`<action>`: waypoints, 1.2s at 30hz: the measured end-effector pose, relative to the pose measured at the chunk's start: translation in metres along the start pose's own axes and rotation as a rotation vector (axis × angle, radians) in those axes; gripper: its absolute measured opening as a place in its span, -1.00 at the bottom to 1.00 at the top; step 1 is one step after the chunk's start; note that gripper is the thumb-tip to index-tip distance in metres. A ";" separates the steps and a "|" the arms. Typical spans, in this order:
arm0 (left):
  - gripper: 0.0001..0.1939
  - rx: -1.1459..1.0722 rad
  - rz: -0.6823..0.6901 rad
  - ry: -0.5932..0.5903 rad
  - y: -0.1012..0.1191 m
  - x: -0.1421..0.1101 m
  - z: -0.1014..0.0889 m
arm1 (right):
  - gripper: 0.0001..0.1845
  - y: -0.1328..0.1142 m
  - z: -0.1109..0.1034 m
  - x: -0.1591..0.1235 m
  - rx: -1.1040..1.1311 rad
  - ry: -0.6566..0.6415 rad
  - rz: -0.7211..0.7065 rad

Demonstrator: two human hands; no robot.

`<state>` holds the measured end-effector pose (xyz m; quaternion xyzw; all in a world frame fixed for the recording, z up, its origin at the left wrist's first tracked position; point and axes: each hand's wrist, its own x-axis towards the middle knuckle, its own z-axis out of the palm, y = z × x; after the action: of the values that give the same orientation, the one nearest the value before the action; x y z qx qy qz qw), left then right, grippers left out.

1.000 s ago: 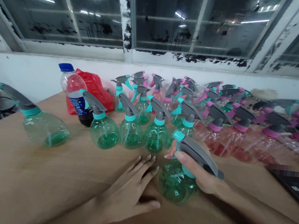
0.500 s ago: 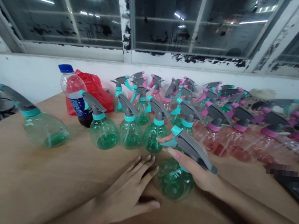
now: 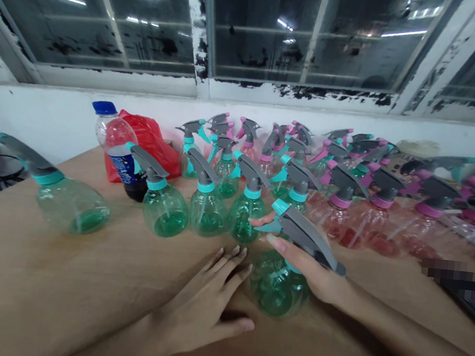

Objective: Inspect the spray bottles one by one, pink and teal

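My right hand [image 3: 310, 268] is wrapped round the neck of a green spray bottle [image 3: 279, 290], with a finger at its turquoise trigger. The bottle has a grey and turquoise spray head and stands near the front of the table. Left of it, my left hand [image 3: 212, 294] lies flat on the tabletop [image 3: 93, 293], fingers stretched out and apart, holding nothing. Just behind the hands stand similar green spray bottles [image 3: 246, 216] in a row. Another green spray bottle [image 3: 73, 206] stands apart at the far left.
Several pink spray bottles [image 3: 337, 219] fill the right and back. A soda bottle with a blue cap [image 3: 123, 154] stands before a red plastic bag [image 3: 156, 141]. A dark object, partly pixelated [image 3: 463, 289], lies at the right. Behind runs a white wall with windows [image 3: 269, 34].
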<state>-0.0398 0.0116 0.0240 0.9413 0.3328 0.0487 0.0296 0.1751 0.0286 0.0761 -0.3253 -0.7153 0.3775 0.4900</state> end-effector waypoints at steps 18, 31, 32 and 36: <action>-0.23 -0.001 -0.007 0.004 0.001 0.000 -0.001 | -0.68 -0.002 -0.001 0.001 -0.088 -0.010 -0.052; -0.26 -0.015 0.019 0.043 -0.001 -0.001 0.002 | -0.77 0.005 0.000 0.002 -0.022 0.004 0.043; -0.26 -0.017 0.019 0.046 -0.001 -0.001 0.002 | -0.78 0.005 0.000 0.002 -0.023 0.006 0.042; -0.28 -0.030 0.016 0.064 -0.001 -0.001 0.002 | -0.78 0.003 0.000 0.002 -0.008 0.003 0.052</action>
<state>-0.0409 0.0112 0.0219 0.9413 0.3254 0.0838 0.0325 0.1746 0.0316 0.0738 -0.3460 -0.7073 0.3868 0.4800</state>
